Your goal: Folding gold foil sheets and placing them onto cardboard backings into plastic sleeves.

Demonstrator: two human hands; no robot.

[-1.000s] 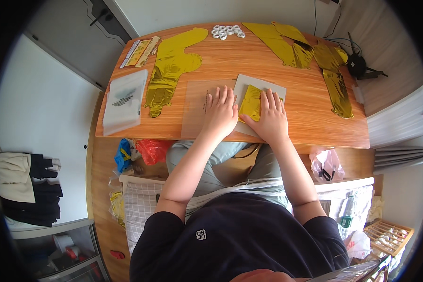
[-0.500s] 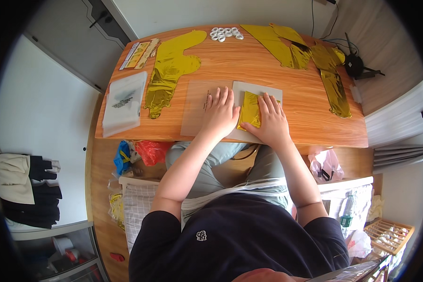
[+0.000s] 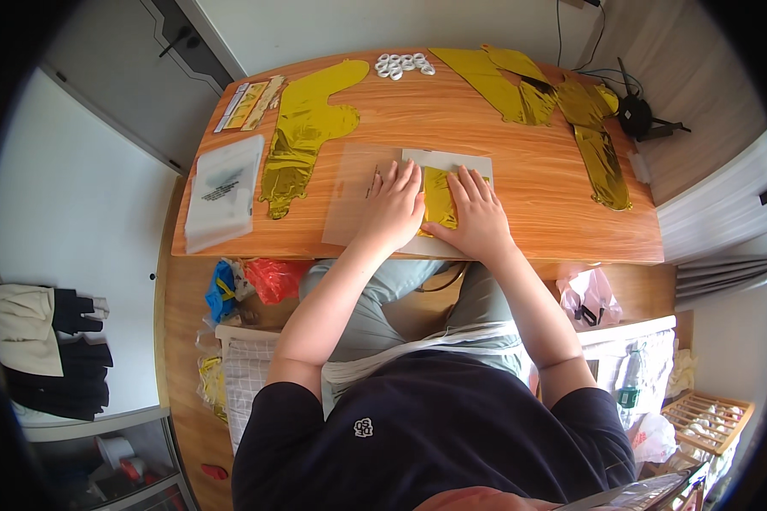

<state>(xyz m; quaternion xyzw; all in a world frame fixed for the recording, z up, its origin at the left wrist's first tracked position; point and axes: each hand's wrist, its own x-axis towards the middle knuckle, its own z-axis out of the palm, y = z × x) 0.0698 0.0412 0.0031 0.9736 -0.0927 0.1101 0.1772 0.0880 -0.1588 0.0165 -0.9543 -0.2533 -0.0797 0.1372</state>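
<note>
A folded gold foil balloon lies on a grey card near the table's front edge. My right hand rests on the foil's right part, fingers stretched out and thumb along its lower edge. Under my left hand is a clear plastic bag, flat on the table. The fingers of that hand are extended, and its thumb side touches the left of the foil. The card's left part meets the bag beneath my left hand; whether it is inside the bag I cannot tell.
A stack of clear bags lies at the left, with printed cards behind. Flat gold foil balloons are spread left and right. White rings sit at the back. A black router-like device stands at the right edge.
The card with the gold foil has slid left toward the bag, and my right hand has moved left with it. My left hand stays on the bag, about in place.
</note>
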